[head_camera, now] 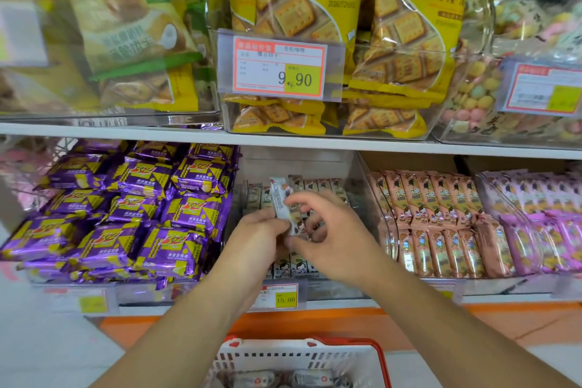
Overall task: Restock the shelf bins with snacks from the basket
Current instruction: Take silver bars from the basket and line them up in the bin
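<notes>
Over the half-filled middle bin (352,173), both hands (296,230) pinch one snack (280,195), while more wait in the basket (302,359).

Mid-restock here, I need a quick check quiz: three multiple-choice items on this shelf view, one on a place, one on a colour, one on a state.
1. Where is the bin that both hands work over?
A. Top shelf, far left
B. Lower shelf, between the purple packs and the pink packs
C. On the floor beside the basket

2. What colour is the rim of the basket?
A. Red
B. Blue
C. Green

3. What is the state of the white snack packet?
A. Lying in the basket
B. Held between both hands above the bin
C. Lying flat on the top shelf

Answers:
1 B: the left hand and right hand are over the middle bin, with purple packs on one side and pink packs on the other.
2 A: the basket has a red rim around white mesh.
3 B: the white snack packet stands tilted, pinched by both hands' fingers.
</notes>
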{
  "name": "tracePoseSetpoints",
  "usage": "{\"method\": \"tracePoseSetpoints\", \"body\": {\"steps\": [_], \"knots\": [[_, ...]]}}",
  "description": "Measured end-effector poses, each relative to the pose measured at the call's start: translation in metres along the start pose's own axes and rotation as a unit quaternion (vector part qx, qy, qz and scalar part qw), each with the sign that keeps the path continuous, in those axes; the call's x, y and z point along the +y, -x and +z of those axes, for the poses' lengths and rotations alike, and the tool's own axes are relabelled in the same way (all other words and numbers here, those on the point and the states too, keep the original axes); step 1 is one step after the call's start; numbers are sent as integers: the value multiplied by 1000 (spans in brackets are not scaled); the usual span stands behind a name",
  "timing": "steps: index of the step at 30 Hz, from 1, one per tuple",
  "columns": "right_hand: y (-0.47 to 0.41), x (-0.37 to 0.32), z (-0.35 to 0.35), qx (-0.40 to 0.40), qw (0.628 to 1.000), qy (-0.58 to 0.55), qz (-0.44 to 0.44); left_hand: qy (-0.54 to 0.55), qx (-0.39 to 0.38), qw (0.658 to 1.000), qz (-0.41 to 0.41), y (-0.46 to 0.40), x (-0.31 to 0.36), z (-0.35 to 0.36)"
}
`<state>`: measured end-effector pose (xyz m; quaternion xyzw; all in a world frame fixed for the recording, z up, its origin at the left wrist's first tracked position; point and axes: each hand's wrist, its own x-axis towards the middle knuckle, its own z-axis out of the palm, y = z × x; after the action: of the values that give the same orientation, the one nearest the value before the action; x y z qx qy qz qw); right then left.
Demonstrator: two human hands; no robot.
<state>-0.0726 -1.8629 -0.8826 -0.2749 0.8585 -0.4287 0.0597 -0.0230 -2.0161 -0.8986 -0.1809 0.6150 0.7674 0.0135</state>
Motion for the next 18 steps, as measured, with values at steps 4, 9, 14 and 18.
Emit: {"method": "tracePoseSetpoints", "body": {"steps": [4,9,14,18], "knots": [[-6,6,16,57,998,-11,-4,-136,29,990,30,-6,0,0],[-26,4,26,104,994,17,12,-423,66,892,142,0,-7,-3],[-66,17,35,111,985,131,30,-616,35,783,83,1,-22,2],[-86,29,45,73,974,210,33,-705,18,704,83,5,-20,7]]}}
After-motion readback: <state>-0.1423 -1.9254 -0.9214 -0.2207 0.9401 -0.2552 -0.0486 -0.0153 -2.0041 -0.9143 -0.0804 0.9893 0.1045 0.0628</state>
